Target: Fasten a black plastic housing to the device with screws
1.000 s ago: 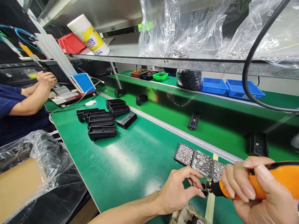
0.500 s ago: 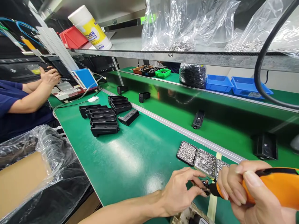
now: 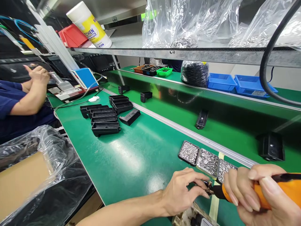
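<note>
At the lower right my right hand (image 3: 249, 191) is wrapped round an orange and black electric screwdriver (image 3: 290, 188). The tool lies nearly level, its dark nose pointing left. My left hand (image 3: 178, 191) pinches a small dark part (image 3: 206, 183) with shiny metal on it, right at the screwdriver's tip; fingers hide much of this part. Just beyond my hands stand trays of small metal hardware: one of small silver pieces (image 3: 188, 153), one of washers and screws (image 3: 207, 162), and a third (image 3: 224, 169) partly behind my right hand.
Several black plastic housings (image 3: 105, 128) are grouped on the green table (image 3: 131, 185). More housings (image 3: 201, 119) lie on the green strip behind the metal rail (image 3: 178, 128). A shelf (image 3: 211, 56) crosses above; a black cable (image 3: 262, 72) hangs right. A co-worker's hands (image 3: 39, 75) are at left.
My right hand and the screwdriver have shifted slightly right and down. My left hand keeps its pinch on the small part. The co-worker's hands have moved left.
</note>
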Available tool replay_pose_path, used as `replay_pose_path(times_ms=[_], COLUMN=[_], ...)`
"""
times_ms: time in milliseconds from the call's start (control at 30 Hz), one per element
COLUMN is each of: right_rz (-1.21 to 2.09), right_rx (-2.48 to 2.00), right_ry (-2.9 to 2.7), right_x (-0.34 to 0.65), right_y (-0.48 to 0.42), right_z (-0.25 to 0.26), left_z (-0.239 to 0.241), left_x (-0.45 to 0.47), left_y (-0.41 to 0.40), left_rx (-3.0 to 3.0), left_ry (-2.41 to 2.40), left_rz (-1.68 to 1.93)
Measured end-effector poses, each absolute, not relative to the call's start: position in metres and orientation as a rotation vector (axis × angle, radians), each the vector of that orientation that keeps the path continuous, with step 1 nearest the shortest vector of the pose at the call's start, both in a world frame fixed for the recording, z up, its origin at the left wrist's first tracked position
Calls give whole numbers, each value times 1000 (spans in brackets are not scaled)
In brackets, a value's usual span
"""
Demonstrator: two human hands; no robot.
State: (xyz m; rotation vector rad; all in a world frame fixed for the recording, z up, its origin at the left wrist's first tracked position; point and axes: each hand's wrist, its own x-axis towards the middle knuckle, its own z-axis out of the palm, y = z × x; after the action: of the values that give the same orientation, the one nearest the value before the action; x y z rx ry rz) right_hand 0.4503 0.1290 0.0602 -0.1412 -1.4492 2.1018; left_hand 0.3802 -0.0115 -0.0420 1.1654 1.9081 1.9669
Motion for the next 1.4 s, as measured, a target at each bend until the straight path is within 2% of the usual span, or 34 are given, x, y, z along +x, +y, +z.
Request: replay_pose_path(times_ms=[333,700,1400], right_rz=[2122,2077,2016], right_rx=[-54,-158,-261], right_ry=[-1534,-1474,-1513], right_x=[446,445,445], right_y=[127,120,130], right_z=[60,67,61], left_z=[-46,-40,-43], left_x=[386,378,380], left_y=[-12,-18,-47], left_rx=[1120,1420,1305], left_ry=[2053,2022,1975], left_rz=[1882,1923,2048])
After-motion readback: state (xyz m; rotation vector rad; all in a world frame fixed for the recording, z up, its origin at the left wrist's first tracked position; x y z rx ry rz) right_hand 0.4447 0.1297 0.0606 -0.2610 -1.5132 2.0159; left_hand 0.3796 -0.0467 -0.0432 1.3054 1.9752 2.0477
